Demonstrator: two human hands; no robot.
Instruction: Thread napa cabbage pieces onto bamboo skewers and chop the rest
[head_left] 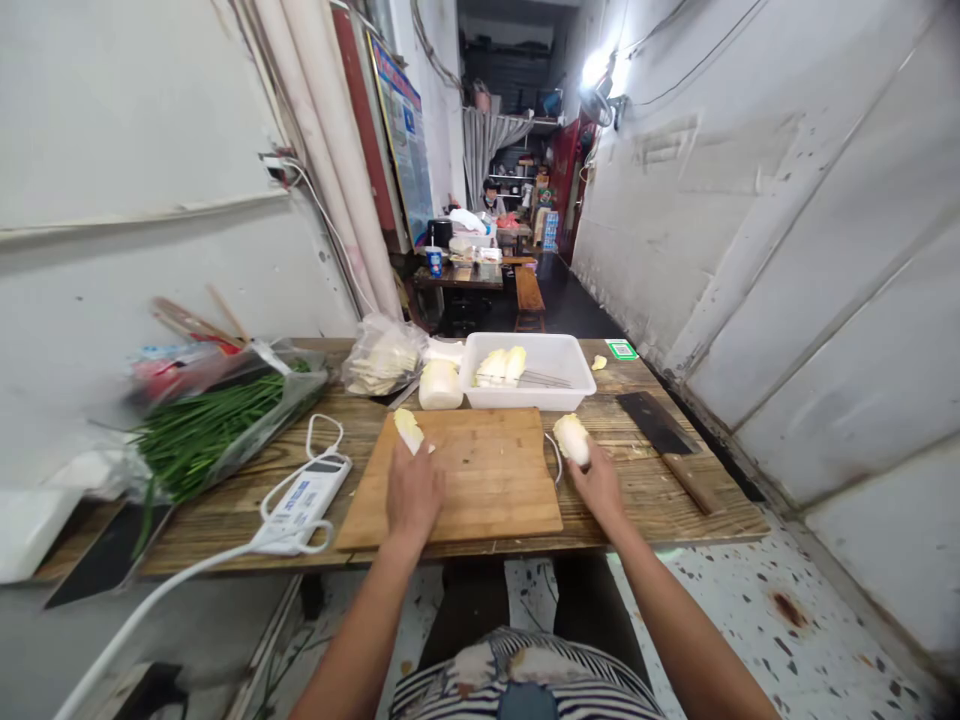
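Note:
My left hand (415, 492) is over the left part of a wooden cutting board (491, 480), its fingers closed on a small yellow-white cabbage leaf (408, 430). Off the board's right edge, my right hand (600, 488) grips a thicker piece of napa cabbage (572, 438), pale yellow at the top and white below. Behind the board stands a white plastic tub (531, 400), where several cabbage leaves (501, 366) lie beside thin metal skewers (546, 379). A cut cabbage chunk (440, 385) sits to the tub's left.
A cleaver (660, 430) lies on the right of the wooden table (622, 500). To the left are a power strip (304, 505), bagged green chives (217, 430) and a clear plastic bag (384, 355). Farther back, a person (491, 198) is at another table.

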